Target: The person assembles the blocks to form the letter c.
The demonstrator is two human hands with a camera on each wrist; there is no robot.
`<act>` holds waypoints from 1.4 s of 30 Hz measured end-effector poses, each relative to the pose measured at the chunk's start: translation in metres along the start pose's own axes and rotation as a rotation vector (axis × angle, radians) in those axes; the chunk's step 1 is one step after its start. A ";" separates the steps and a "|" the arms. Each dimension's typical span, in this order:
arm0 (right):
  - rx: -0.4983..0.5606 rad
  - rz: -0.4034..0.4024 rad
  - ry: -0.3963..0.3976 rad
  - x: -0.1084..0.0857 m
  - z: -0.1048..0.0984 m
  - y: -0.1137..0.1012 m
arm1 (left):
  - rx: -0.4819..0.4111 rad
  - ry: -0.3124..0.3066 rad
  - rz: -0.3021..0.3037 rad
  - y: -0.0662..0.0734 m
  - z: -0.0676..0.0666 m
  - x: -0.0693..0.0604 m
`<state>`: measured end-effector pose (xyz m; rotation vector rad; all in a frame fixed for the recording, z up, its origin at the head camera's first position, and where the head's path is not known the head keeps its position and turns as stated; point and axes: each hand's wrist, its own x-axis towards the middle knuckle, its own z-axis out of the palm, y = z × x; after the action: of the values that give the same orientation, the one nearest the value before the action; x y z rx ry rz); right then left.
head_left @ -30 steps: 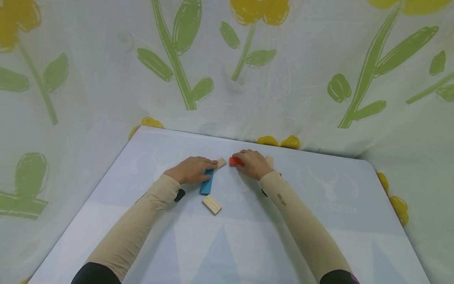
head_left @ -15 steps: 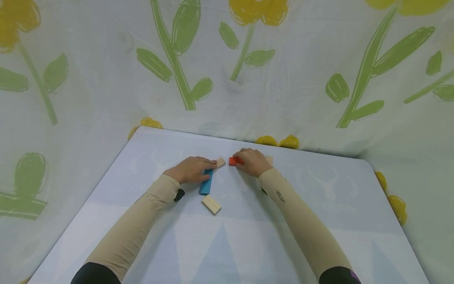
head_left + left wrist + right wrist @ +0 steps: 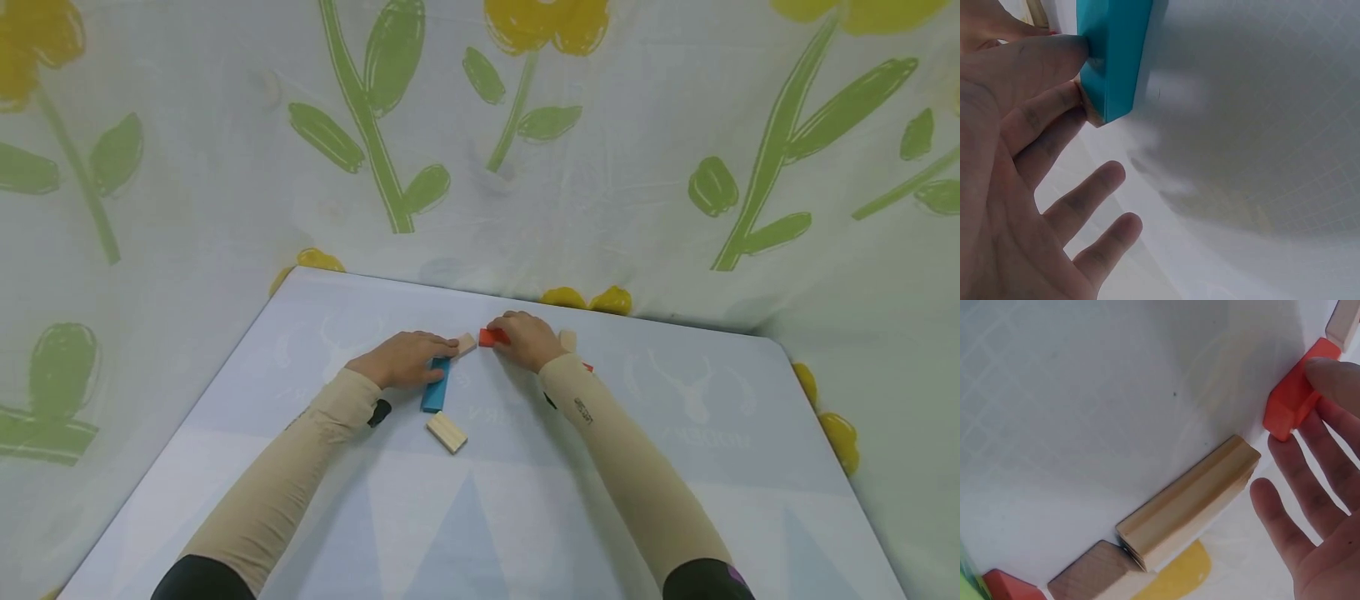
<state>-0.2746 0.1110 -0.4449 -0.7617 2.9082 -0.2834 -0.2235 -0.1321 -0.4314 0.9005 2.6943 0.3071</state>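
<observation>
My left hand point(image 3: 405, 358) holds a blue wooden block point(image 3: 437, 387), thumb against its side and fingers behind it. Its index finger reaches a plain wood block point(image 3: 466, 344) at the blue block's far end. The thumb on the blue block point(image 3: 1113, 56) shows in the left wrist view, where the last two fingers stand free. My right hand point(image 3: 527, 340) pinches a red block point(image 3: 487, 337) between thumb and fingers. In the right wrist view the red block point(image 3: 1297, 390) lies close to the pale wood block point(image 3: 1342, 325); whether they touch I cannot tell.
One plain wood block point(image 3: 447, 433) lies at the blue block's near end. Beyond my right wrist are another wood block point(image 3: 567, 340) and a partly hidden red piece point(image 3: 588, 367). The right wrist view shows wood blocks point(image 3: 1188, 503) in a line. A flowered curtain point(image 3: 637, 167) hangs behind the table.
My right hand has shifted slightly left and away from me with the red block, narrowing its gap to the plain wood block. The left hand has stayed in place.
</observation>
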 end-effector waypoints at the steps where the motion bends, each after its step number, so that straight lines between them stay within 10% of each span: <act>1: 0.009 0.000 0.002 0.000 0.000 0.000 | -0.002 -0.004 -0.004 0.001 0.000 0.000; 42: 0.025 0.034 0.018 -0.004 0.003 -0.005 | 0.007 -0.004 -0.007 0.001 0.001 0.000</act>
<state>-0.2683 0.1085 -0.4464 -0.7086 2.9254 -0.3248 -0.2227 -0.1315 -0.4323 0.8924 2.6962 0.2943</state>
